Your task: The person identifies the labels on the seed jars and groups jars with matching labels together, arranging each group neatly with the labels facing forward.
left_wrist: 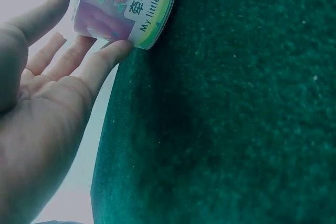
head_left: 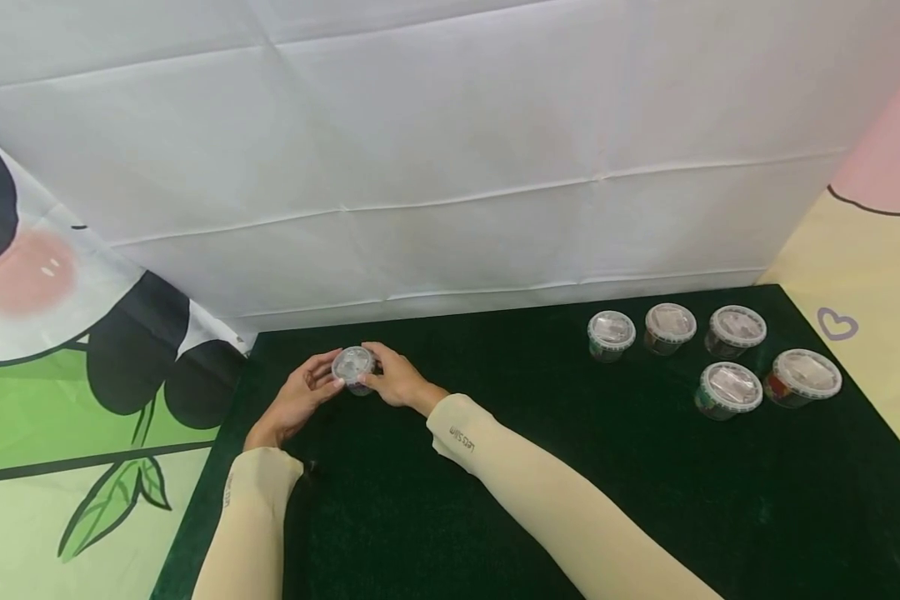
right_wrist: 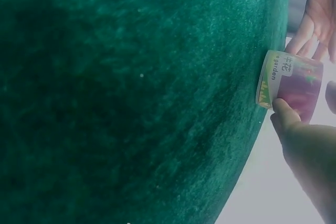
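Observation:
A small clear plastic tub [head_left: 353, 365] with a round lid stands near the far left part of the green cloth. Its label [left_wrist: 144, 1] shows red flowers and the words "My little garden". At its left side, my left hand [head_left: 305, 398] holds it with fingertips along the wall and the thumb by the lid's front edge. My right hand [head_left: 401, 381] grips the opposite side, thumb at the front rim and fingers behind. In the right wrist view, purple contents [right_wrist: 296, 95] show through the wall.
Several similar lidded tubs sit at the far right, including a front one [head_left: 728, 390] and a rightmost one [head_left: 804, 377]. Behind the green-covered table [head_left: 495, 467] hangs a white sheet [head_left: 450, 167]. A printed panel [head_left: 82, 417] borders the left side.

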Demonstrator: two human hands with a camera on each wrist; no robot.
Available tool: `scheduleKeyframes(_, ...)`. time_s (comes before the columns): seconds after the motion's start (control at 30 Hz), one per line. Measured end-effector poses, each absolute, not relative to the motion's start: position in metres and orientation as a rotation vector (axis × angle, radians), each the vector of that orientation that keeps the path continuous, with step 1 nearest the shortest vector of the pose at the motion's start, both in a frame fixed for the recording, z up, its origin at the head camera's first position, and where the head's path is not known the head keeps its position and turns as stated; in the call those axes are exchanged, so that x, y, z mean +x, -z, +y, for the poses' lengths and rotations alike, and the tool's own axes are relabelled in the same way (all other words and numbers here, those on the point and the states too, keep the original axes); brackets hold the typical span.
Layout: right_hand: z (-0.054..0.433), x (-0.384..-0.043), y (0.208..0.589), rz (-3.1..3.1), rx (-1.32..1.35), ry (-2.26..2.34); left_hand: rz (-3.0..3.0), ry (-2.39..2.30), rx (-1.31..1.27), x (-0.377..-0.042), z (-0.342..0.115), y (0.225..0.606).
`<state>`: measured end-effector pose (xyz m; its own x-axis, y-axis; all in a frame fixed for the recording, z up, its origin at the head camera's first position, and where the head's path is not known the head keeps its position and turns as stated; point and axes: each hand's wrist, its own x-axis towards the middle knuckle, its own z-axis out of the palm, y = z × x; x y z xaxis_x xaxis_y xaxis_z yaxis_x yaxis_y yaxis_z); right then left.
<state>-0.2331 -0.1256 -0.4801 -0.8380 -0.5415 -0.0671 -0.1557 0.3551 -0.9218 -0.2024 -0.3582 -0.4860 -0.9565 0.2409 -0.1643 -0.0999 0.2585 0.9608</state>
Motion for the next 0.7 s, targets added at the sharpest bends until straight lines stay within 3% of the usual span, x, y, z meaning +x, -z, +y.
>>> scheduleKeyframes(0.47, -0.121, -0.231, 0.485, 2.278, -0.653, 1.421, 2.248, -1.789, 0.055, -0.197, -0.354, 0.489)
scheduleKeyframes(0.7, -0.102, -0.232, 0.478, 2.267, -0.597, 1.511, 2.394, -1.831, -0.005, -0.188, -0.349, 0.472)
